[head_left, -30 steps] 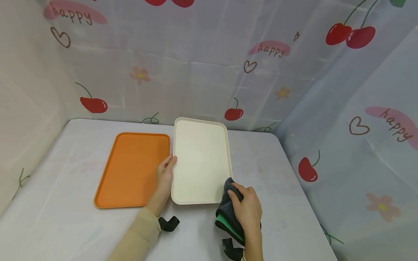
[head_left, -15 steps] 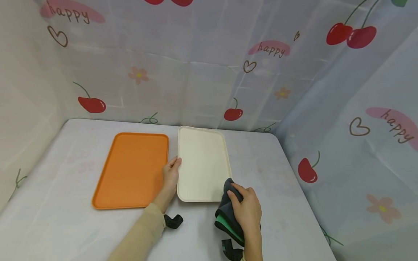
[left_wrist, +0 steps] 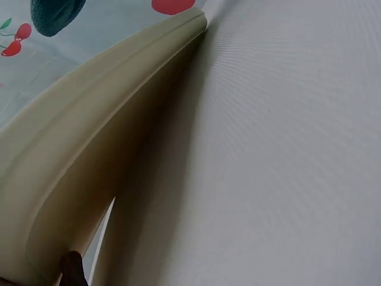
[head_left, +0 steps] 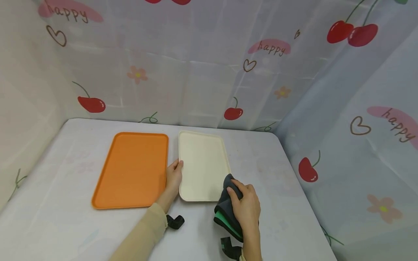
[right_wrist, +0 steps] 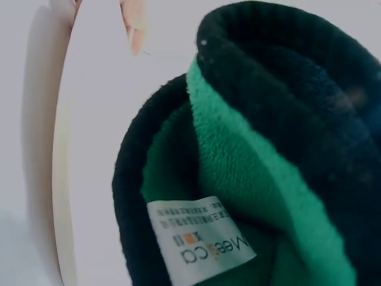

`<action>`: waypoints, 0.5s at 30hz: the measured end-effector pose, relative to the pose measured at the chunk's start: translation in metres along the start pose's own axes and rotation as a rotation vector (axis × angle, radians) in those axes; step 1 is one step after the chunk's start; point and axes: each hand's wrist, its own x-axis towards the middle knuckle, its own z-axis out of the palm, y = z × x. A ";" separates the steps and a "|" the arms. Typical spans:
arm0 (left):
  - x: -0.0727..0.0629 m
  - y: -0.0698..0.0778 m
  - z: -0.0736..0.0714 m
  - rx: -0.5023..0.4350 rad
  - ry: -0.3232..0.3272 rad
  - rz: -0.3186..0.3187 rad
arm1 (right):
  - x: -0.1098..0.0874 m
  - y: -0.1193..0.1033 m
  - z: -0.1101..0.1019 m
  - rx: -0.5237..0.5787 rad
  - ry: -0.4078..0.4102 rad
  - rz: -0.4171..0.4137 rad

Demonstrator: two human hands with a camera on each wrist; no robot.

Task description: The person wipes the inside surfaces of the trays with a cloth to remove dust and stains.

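Note:
My left hand (head_left: 174, 178) grips the left rim of a cream rectangular tray (head_left: 203, 163). The left wrist view looks along the tray's underside (left_wrist: 122, 134), slanted over the white table, with a fingertip (left_wrist: 73, 269) against it. A folded dark grey and green cleaning cloth (head_left: 224, 208) is in my right hand (head_left: 247, 206), pinched between thumb and fingers. It overlaps the tray's near right corner in the head view. Up close, the cloth shows its green inner side (right_wrist: 238, 155), dark edging and a white printed label (right_wrist: 202, 241).
An orange rectangular tray (head_left: 132, 170) lies flat on the white-covered table (head_left: 277, 203), left of the cream one. Black wrist mounts (head_left: 175, 222) sit on both wrists. A cherry-patterned curtain (head_left: 196, 72) stands along the table's back and right sides.
The cream tray's far end has come down toward the table. My left hand has shifted slightly to the right along with it, while the right hand and cloth have stayed almost in place.

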 end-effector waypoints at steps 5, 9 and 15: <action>0.000 -0.001 -0.003 0.042 -0.065 0.034 | 0.003 -0.001 0.005 0.019 0.034 -0.032; -0.003 -0.003 -0.008 0.041 -0.110 0.076 | 0.004 -0.002 0.008 0.034 0.037 -0.041; -0.010 0.003 -0.011 0.044 -0.185 0.168 | 0.004 -0.004 0.011 0.041 0.042 -0.044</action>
